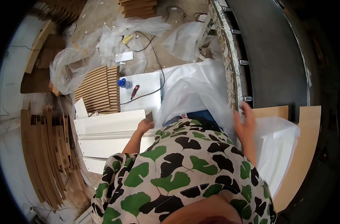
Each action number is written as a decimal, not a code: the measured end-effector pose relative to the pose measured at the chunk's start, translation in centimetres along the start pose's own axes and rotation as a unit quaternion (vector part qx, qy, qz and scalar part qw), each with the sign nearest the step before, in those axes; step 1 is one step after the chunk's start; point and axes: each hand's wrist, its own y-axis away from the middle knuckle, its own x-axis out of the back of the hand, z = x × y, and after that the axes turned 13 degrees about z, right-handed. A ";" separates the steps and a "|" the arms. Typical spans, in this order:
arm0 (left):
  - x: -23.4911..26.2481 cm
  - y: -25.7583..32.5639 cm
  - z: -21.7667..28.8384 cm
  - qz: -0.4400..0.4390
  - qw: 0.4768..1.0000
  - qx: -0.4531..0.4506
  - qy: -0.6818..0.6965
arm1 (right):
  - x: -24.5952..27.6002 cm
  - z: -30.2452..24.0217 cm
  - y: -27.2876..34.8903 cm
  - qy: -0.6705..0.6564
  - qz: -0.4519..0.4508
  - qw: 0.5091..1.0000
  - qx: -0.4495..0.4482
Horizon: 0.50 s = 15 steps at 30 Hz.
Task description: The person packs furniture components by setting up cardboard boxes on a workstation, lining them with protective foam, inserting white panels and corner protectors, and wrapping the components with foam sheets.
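Note:
My left hand (144,127) is at the right end of the stacked long white boards (110,125). Its fingers are curled beside a small brown piece (149,117), and what they grip, if anything, is partly hidden. On the other side, my right hand (246,121) is raised with fingers apart, beside the near end of the roller conveyor's worn frame (231,74). Translucent foam wrap (196,91) spreads in front of my body, between the two hands. Right of my right forearm lies a white piece wrapped in foam (276,145).
Beyond the boards, a white panel (144,84) carries a blue-capped bottle (124,83), a red-black utility knife (135,92) and a cable. Slotted brown strips (97,89) are stacked beside it. Cardboard pieces (46,149) stand at left. A dark belt (271,52) runs along the right.

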 end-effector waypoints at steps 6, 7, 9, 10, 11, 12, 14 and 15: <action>0.1 -5.0 15.6 -0.058 0.983 -0.095 0.145 | -18.2 15.4 -2.2 0.148 -0.441 0.885 0.008; 0.5 -5.6 18.3 -0.132 0.977 -0.067 0.156 | -19.8 18.6 -1.6 0.137 -0.506 0.851 -0.033; -2.3 -9.3 18.2 -0.180 0.973 -0.132 0.057 | -22.2 23.5 0.0 0.127 -0.546 0.826 -0.058; -1.9 -10.0 20.1 -0.207 0.955 -0.210 -0.036 | -22.6 25.3 0.5 0.147 -0.570 0.802 -0.103; -2.2 -11.8 19.8 -0.190 0.934 -0.294 -0.078 | -22.7 24.7 -0.3 0.134 -0.566 0.805 -0.114; -2.1 -14.1 19.5 -0.196 0.926 -0.302 -0.115 | -22.8 24.0 -0.9 0.157 -0.514 0.818 -0.205; 1.6 -14.5 24.5 -0.221 0.885 -0.354 -0.208 | -22.5 22.1 -1.2 0.246 -0.411 0.814 -0.328; 1.9 -16.1 26.4 -0.205 0.877 -0.333 -0.280 | -22.3 22.5 -1.7 0.231 -0.388 0.819 -0.354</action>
